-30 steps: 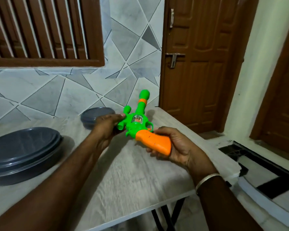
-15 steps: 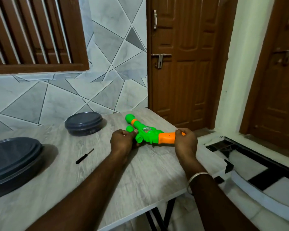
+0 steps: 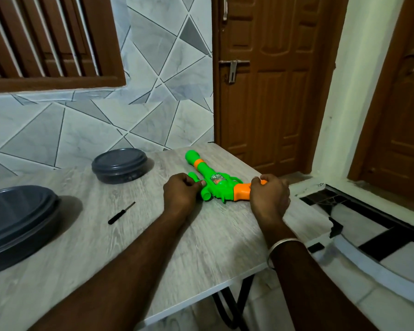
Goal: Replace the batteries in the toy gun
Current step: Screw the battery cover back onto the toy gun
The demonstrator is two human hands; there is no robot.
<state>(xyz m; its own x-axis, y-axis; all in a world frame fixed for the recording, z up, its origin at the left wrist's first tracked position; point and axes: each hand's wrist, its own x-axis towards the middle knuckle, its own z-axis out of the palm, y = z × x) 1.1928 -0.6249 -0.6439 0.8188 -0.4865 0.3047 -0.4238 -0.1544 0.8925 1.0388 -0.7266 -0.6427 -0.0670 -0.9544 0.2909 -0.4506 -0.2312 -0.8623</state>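
A green toy gun point(image 3: 216, 181) with an orange grip lies flat on the wooden table point(image 3: 129, 247), barrel pointing to the far left. My left hand point(image 3: 181, 193) is closed on the green scope tube at its near left side. My right hand point(image 3: 268, 197) wraps over the orange grip at the table's right edge. A small black screwdriver point(image 3: 121, 213) lies on the table to the left of my left hand. No batteries are visible.
A small round dark grey lidded container point(image 3: 119, 164) stands behind the screwdriver. A larger stack of grey oval dishes point(image 3: 17, 223) sits at the left edge. The table's right edge drops to a tiled floor beside brown doors point(image 3: 268, 80).
The toy gun was held up in the air a second ago; both hands have lowered it flat onto the table and still hold it. The camera view shifted, bringing the screwdriver into sight.
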